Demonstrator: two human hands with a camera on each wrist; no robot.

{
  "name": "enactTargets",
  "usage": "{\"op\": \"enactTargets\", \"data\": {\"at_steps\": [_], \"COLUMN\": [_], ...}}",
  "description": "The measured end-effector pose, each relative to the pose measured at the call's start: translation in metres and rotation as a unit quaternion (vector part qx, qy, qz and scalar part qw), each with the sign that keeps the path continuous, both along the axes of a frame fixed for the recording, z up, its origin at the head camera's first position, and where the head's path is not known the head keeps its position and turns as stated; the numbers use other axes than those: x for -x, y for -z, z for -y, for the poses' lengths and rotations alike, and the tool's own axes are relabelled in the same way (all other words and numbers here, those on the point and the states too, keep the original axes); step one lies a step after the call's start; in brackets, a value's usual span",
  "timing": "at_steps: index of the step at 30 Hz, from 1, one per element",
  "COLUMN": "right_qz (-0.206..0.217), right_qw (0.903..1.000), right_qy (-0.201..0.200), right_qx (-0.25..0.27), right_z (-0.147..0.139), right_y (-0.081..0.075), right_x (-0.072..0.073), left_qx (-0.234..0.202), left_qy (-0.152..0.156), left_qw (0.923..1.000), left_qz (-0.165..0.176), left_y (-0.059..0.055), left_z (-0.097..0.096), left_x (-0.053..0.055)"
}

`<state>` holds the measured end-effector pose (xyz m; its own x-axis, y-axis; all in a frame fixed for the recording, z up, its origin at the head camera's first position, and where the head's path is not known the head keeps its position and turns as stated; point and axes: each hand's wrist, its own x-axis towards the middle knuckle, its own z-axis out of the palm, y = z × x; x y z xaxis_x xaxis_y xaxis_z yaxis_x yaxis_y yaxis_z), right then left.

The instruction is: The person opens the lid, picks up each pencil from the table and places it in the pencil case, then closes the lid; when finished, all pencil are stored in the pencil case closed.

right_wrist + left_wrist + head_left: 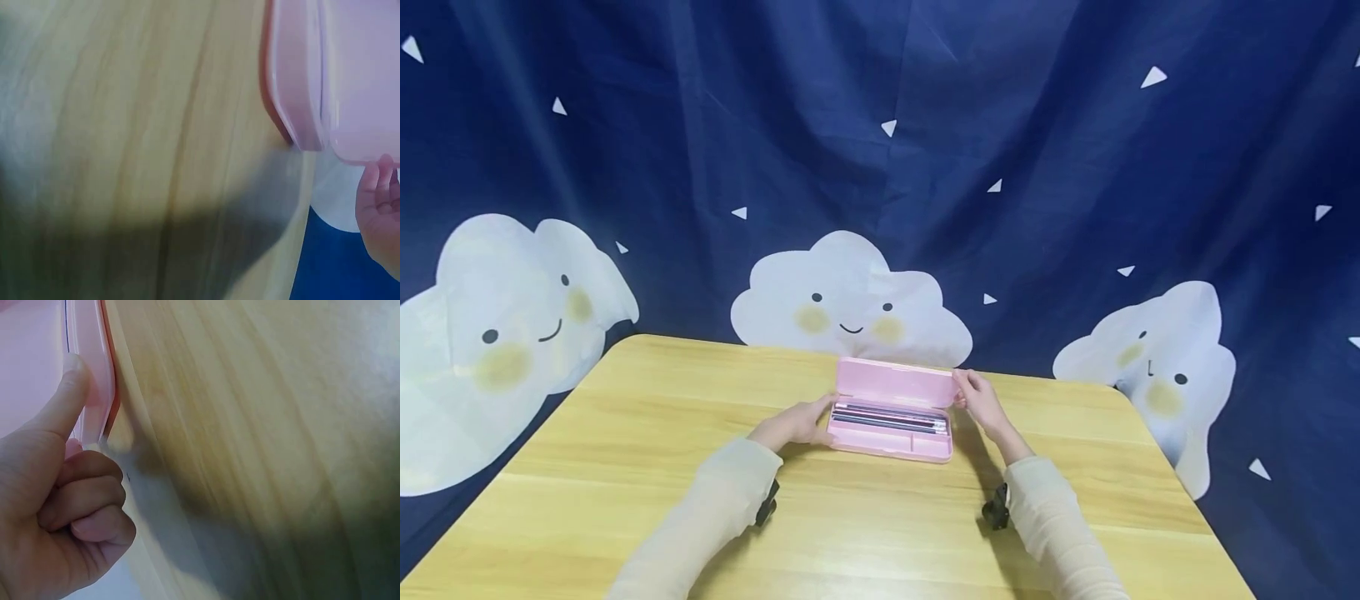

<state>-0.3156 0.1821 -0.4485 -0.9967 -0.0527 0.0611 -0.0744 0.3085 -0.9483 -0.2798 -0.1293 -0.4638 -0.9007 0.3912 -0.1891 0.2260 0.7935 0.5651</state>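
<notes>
A pink pencil case (868,439) lies on the wooden table with its lid (887,382) raised at the back. Several dark pencils (889,417) lie lengthwise in its rear compartment, and a small divider splits the front part. At the case's left end, my left hand (796,422) grips the side; in the left wrist view its thumb (75,381) presses the pink wall while other fingers are curled below. My right hand (984,407) pinches the lid's right edge. In the right wrist view, its fingertips (378,165) meet the lid's rim, with the thumb out of sight.
Pale wood tabletop (865,517) stretches around the case, its far edge close behind the lid. Beyond hangs a dark blue curtain (820,150) with smiling white clouds (850,275). Black wrist devices (996,507) sit under both sleeves.
</notes>
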Motion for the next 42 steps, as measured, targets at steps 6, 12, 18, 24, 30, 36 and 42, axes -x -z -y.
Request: {"op": "enactTargets", "data": {"at_steps": [6,12,18,24,30,36,42], "right_qz": [0.022,0.028,-0.016,-0.021,-0.011,0.021,0.038], "right_qw": [0.9994,0.9978,0.9948,0.9878,0.9866,0.9781,0.9660], "right_qy": [-0.024,-0.058,-0.090,-0.146,-0.145,-0.190,-0.236], "right_qx": [-0.007,-0.014,-0.045,-0.049,-0.074,-0.082,-0.098], "right_z": [-0.005,-0.012,-0.018,-0.023,-0.030,-0.035,-0.033], "right_y": [-0.004,-0.006,-0.006,-0.009,0.005,0.008,0.001], "right_x": [-0.003,-0.006,-0.011,-0.021,-0.022,-0.023,-0.029], "left_qx": [0.004,-0.053,-0.150,-0.193,-0.184,-0.158,-0.146], "left_qy": [-0.012,-0.020,-0.011,-0.030,-0.041,-0.028,-0.025], "left_qw": [0.9998,0.9981,0.9878,0.9805,0.9820,0.9866,0.9889], "left_qz": [-0.013,-0.025,-0.039,-0.024,-0.018,-0.028,-0.009], "left_y": [0.003,0.003,-0.002,-0.010,-0.010,-0.004,0.001], "left_z": [0.004,0.011,0.014,0.005,0.000,0.002,0.005], "left_x": [-0.003,-0.001,0.007,0.008,0.004,0.001,-0.001]}}
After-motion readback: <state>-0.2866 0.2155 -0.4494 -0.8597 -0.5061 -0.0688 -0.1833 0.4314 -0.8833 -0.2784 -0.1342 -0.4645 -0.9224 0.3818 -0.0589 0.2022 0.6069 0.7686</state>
